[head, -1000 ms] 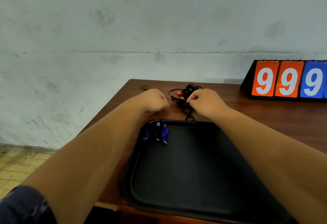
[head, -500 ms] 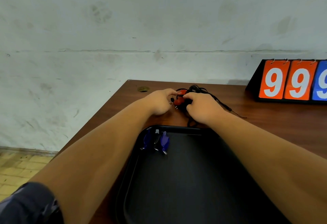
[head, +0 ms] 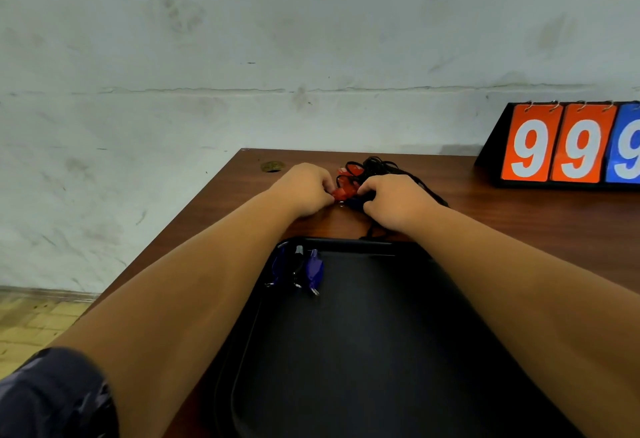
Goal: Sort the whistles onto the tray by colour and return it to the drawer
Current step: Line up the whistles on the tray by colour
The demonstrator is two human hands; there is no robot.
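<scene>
Red whistle (head: 344, 192) pinched by left hand (head: 304, 188), cords (head: 379, 167) gripped by right hand (head: 394, 199), presumably to be untangled.

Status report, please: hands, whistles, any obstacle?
Left hand pinches red whistle; right hand holds cords. Blue whistles on tray, far left corner. Cords tangled, in the way.

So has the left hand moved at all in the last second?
Yes. The left hand has shifted slightly to the right, away from the brass-ringed hole and up to the red whistle, which it now pinches.
</scene>
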